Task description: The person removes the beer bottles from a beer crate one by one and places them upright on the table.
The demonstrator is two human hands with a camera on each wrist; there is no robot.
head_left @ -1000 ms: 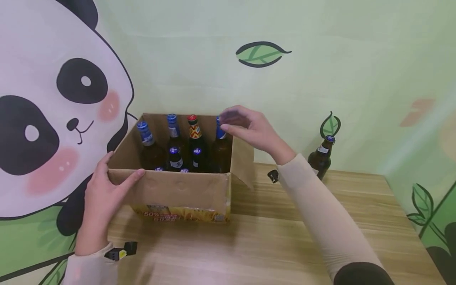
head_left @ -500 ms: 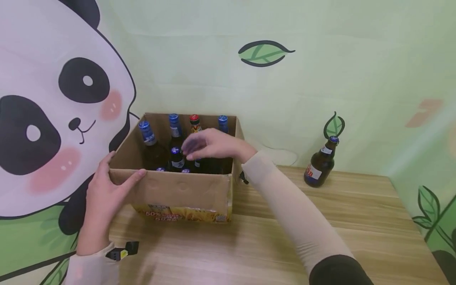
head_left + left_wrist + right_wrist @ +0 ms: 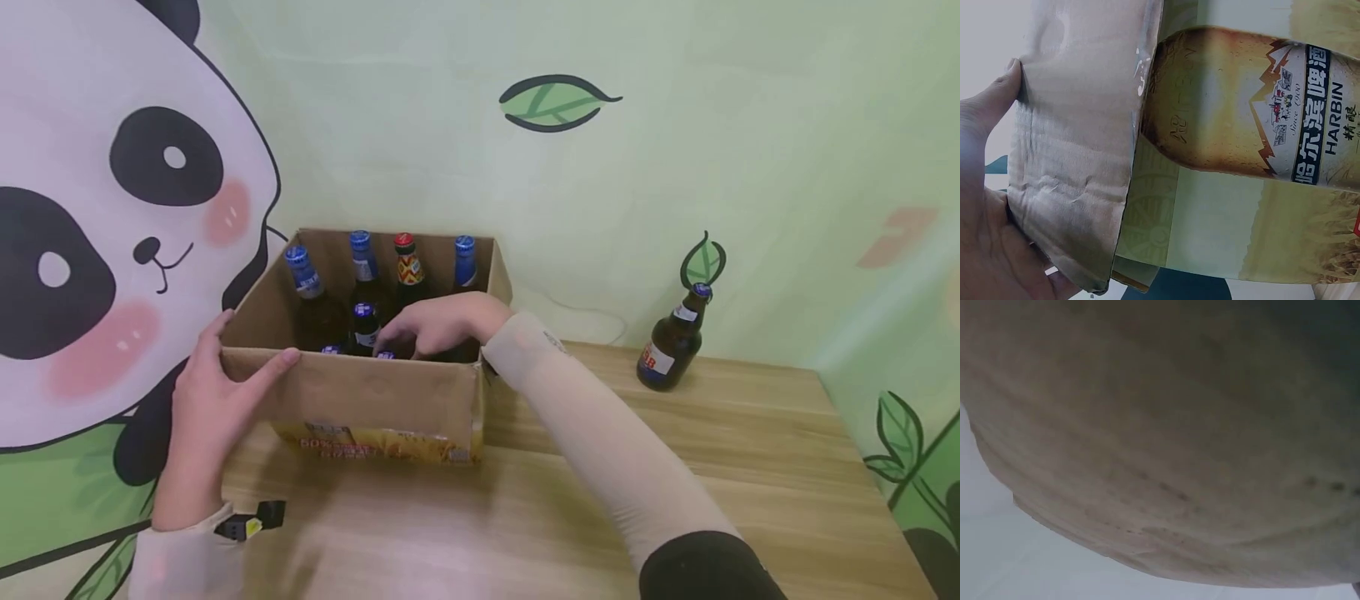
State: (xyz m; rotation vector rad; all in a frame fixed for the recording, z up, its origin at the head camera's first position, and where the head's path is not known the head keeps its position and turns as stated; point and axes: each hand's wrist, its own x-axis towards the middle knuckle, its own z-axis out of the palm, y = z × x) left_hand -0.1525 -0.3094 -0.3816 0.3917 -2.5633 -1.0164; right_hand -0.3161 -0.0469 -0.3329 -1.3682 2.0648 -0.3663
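Note:
A cardboard box (image 3: pixel 360 392) of beer bottles stands on the table. My left hand (image 3: pixel 217 400) grips its left front corner, thumb over the rim; in the left wrist view that hand (image 3: pixel 985 162) holds the brown flap (image 3: pixel 1079 137). My right hand (image 3: pixel 446 321) reaches down into the box, fingers bent among the bottles at the front right. I cannot tell if it grips one. A short bottle with a blue cap (image 3: pixel 364 312) is just left of its fingertips. Behind stand blue-necked bottles (image 3: pixel 306 275) and a red-capped one (image 3: pixel 408 267).
One brown beer bottle (image 3: pixel 667 346) stands apart on the wooden table (image 3: pixel 570 508), right of the box near the wall. A panda-print backdrop (image 3: pixel 420 150) rises behind. A blurred brown surface (image 3: pixel 1147 456) fills most of the right wrist view.
My right hand has moved left and down from above the box's back right corner to inside the box. The left hand keeps its hold on the front corner.

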